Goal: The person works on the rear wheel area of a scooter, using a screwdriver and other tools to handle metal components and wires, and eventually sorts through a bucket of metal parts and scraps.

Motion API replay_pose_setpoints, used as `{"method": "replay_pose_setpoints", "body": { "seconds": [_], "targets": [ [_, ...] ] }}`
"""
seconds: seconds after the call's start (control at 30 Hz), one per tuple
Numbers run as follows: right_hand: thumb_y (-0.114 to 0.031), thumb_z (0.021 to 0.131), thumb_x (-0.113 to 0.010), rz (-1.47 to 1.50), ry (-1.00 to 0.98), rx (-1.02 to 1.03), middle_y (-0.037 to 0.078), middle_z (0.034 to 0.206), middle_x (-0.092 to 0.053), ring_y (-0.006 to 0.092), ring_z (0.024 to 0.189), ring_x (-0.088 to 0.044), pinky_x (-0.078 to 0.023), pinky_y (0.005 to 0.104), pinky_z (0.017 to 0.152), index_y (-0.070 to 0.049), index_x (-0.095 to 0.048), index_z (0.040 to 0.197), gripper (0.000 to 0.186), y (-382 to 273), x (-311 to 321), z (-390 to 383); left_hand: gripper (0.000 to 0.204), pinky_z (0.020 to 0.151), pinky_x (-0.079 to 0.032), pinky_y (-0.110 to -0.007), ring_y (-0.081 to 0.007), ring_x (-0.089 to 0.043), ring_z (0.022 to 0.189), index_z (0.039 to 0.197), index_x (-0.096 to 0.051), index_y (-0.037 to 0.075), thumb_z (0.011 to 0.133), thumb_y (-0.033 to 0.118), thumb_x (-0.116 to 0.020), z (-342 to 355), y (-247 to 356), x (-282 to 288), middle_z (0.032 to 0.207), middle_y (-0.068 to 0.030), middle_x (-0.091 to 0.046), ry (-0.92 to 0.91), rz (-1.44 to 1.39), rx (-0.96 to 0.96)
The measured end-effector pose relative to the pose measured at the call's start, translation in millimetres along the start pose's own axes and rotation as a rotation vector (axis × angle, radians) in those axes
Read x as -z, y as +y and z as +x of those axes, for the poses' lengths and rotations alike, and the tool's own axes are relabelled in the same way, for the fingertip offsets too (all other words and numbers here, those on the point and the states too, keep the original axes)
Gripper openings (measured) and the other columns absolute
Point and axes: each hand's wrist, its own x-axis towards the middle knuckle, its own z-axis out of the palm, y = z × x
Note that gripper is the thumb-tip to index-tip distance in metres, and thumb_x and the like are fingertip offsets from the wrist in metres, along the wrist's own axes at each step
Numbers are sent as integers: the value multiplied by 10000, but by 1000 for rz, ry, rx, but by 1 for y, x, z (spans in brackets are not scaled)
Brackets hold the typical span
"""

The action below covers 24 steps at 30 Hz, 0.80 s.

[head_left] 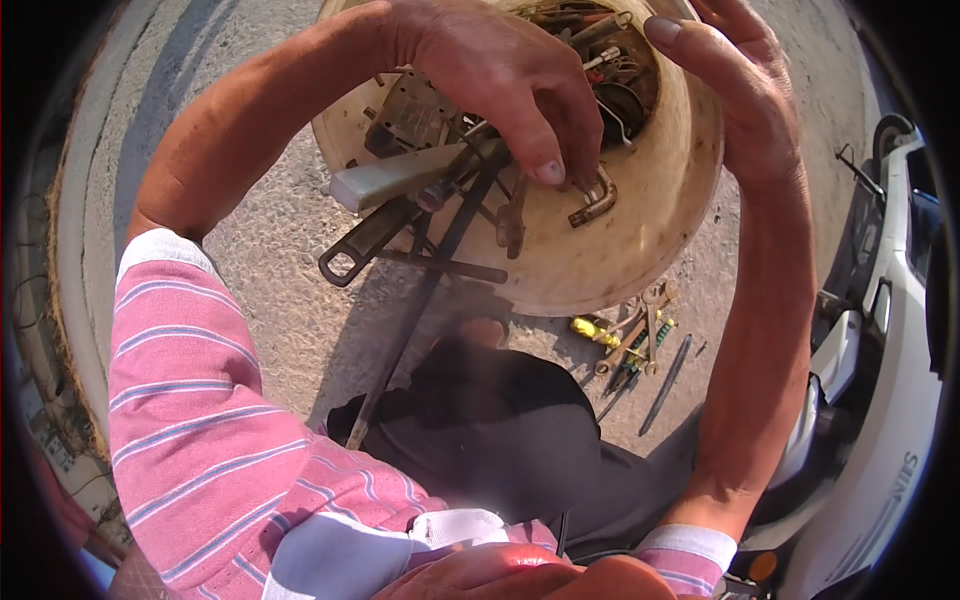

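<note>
A large off-white plastic bucket (pixel 600 265) is tilted in front of me, its inside stained brown and full of metal tools. My left hand (pixel 515 95) reaches over its mouth, fingers curled down around a rusty bent metal rod (pixel 597 207). Just left of those fingers, a jumble of tools sticks out over the rim: a pale flat-handled piece (pixel 385 180), a dark tool with a looped end (pixel 365 245) and a long dark bar (pixel 410 320) slanting toward my lap. My right hand (pixel 740 95) grips the bucket's right side, thumb over the rim; its other fingers are partly hidden.
On the rough ground below the bucket lie several spanners (pixel 651 330) and a yellow-handled tool (pixel 594 331). A thin dark rod (pixel 665 385) lies beside them. At the right stands a white motorbike (pixel 880 450). My dark-trousered leg (pixel 490 410) is close under the bucket.
</note>
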Motion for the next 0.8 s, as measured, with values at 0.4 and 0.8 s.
{"method": "replay_pose_setpoints", "body": {
  "seconds": [0.4, 0.8],
  "targets": [
    [-121, 808, -760, 54, -71, -22, 223, 1329, -635, 277, 1191, -638, -514, 382, 1048, 33, -488, 1458, 721, 12, 3, 0, 237, 862, -550, -453, -305, -700, 977, 959, -793, 73, 799, 224, -704, 139, -96, -37, 1049, -108, -749, -362, 856, 450],
    [-101, 816, -745, 24, -72, 6, 226, 1327, -635, 276, 1188, -638, -522, 378, 1036, 27, -466, 1475, 727, 7, 16, -13, 237, 870, -485, -560, -349, -672, 1002, 953, -769, 79, 850, 236, -625, 126, -63, -38, 936, -87, -744, -533, 1025, 319]
  ]
}}
